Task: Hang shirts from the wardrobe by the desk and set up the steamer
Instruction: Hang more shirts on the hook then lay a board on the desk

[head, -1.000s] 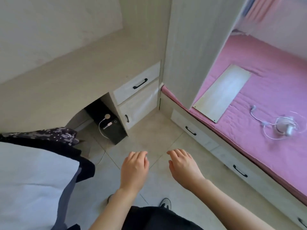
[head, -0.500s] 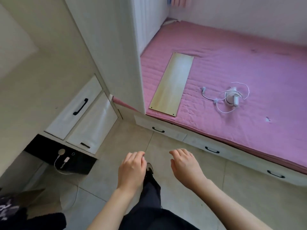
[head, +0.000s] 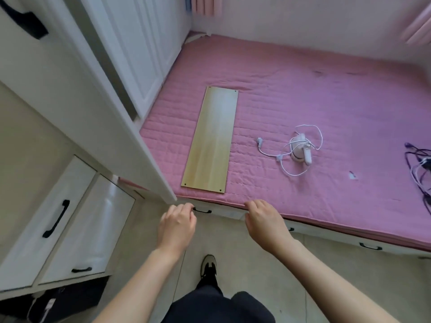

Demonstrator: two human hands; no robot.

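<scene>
White plastic marks the steamer [head: 300,149], a small handheld unit lying on its side on the pink quilted mattress [head: 303,94], right of centre. Its white cord [head: 283,157] loops loosely around it, and the plug [head: 260,142] lies on the mattress to its left. No shirts are in view.

Left of the steamer, apart from it, a pale wooden board [head: 211,141] lies flat on the mattress, with small dark holes at its corners. At the far right edge of the mattress lies a tangle of dark and white cables [head: 417,164].

White panelled wardrobe doors [head: 142,50] stand along the left side of the bed; a white upright panel [head: 93,108] runs down in front of them to the floor beside the bed's corner.

Both hands hang above the beige tiled floor [head: 233,248], in front of the bed base, palms down. The left hand [head: 177,224] has its fingers curled loosely and holds nothing. The right hand [head: 264,220] is likewise loosely curled and empty, its knuckles overlapping the mattress edge in the view.

White drawers with black handles [head: 202,210] run along the bed base. At lower left, desk drawers [head: 70,224] carry similar black handles. A dark shoe [head: 208,266] and dark trousers [head: 219,306] show at the bottom.
</scene>
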